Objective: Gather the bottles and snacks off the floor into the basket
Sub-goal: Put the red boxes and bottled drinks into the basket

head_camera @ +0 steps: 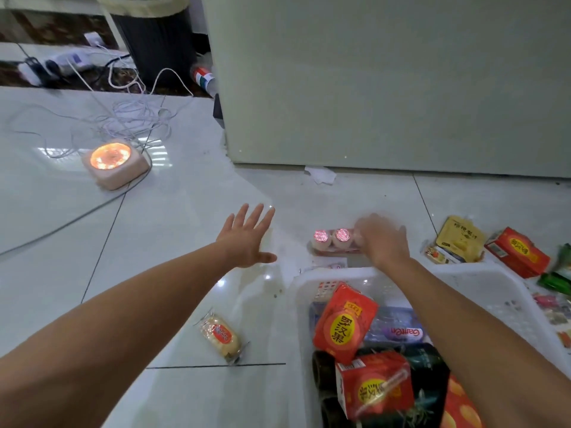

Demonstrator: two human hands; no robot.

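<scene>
1. Red cardboard drink cartons (pixel 375 387) already lie in the white plastic basket (pixel 309 282), at five o'clock in view.
2. At the basket's twelve o'clock, the blurred right hand (pixel 383 239) covers one end of a wrapped pack of small foil-topped bottles (pixel 332 240); its grip cannot be told.
3. At ten o'clock, the left hand (pixel 247 236) hovers empty with fingers spread wide, probably for balance.
4. A wrapped rice cracker (pixel 221 336) waits at nine o'clock.

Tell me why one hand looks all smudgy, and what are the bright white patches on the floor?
In the head view, the right hand is blurred, likely from moving, where it reaches the little bottles; the left hand, fingers spread, is sharp. Also in the head view, the white patches are glare on the shiny floor, beside the glowing orange light.
</scene>
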